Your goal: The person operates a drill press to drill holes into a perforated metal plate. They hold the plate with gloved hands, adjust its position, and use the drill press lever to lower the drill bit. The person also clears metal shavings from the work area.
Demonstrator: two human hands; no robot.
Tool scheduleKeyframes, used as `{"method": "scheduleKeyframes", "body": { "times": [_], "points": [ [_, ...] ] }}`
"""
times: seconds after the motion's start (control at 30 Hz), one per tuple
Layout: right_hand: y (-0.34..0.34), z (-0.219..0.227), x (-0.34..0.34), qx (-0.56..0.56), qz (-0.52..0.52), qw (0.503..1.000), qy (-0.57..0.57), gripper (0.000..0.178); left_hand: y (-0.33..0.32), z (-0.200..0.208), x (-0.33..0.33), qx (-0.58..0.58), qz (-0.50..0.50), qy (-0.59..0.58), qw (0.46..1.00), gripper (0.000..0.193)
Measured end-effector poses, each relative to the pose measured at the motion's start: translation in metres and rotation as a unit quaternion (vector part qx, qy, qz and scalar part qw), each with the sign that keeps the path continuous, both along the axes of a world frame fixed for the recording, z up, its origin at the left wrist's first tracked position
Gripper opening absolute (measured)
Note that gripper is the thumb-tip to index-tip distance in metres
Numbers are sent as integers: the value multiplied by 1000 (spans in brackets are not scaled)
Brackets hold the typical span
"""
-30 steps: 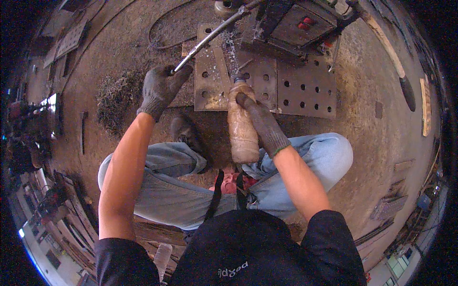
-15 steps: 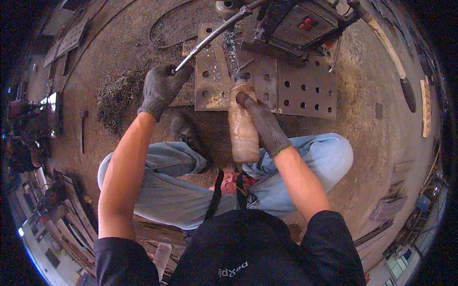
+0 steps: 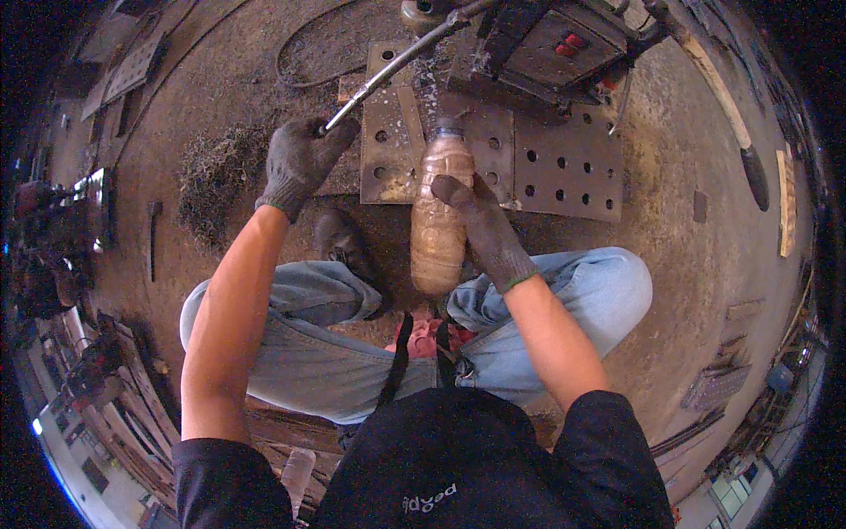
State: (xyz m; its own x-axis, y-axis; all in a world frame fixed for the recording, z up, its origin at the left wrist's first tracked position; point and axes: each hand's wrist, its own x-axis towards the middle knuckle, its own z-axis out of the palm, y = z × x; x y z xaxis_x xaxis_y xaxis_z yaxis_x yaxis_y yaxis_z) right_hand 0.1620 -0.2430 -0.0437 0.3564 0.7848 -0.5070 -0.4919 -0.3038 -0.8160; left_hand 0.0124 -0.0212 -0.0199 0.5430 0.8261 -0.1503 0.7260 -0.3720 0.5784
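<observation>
My left hand, in a grey knit glove, is closed round the lower end of a shiny metal lever. The lever slants up and to the right toward a machine at the top. In my gloved right hand is a murky brown plastic bottle with a dark blue cap. My fingers wrap its right side at mid-height, and the thumb lies across its front. The bottle is held between my knees and a flat metal plate with round holes. Its cap end points away from me.
Beside the plate stands a dark, boxy machine part. A heap of metal shavings lies on the floor at left, near a hammer-shaped tool. At upper right is a long wooden handle with a dark end. A cable curls at the top.
The bottle has shifted a little left and turned in my right hand, its cap now slightly farther right than its base. My left hand stays on the lever, almost unmoved.
</observation>
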Motion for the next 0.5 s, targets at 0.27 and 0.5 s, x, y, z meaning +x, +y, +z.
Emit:
{"method": "scheduleKeyframes", "body": {
  "times": [0.27, 0.5],
  "points": [
    [2, 18, -4, -39, -8, 999, 36, 81, 3, -4, -2, 4, -7, 1, 1000, 53],
    [0, 1, -1, -58, -4, 998, 32, 81, -2, 5, 2, -21, 0, 4, 1000, 53]
  ]
}}
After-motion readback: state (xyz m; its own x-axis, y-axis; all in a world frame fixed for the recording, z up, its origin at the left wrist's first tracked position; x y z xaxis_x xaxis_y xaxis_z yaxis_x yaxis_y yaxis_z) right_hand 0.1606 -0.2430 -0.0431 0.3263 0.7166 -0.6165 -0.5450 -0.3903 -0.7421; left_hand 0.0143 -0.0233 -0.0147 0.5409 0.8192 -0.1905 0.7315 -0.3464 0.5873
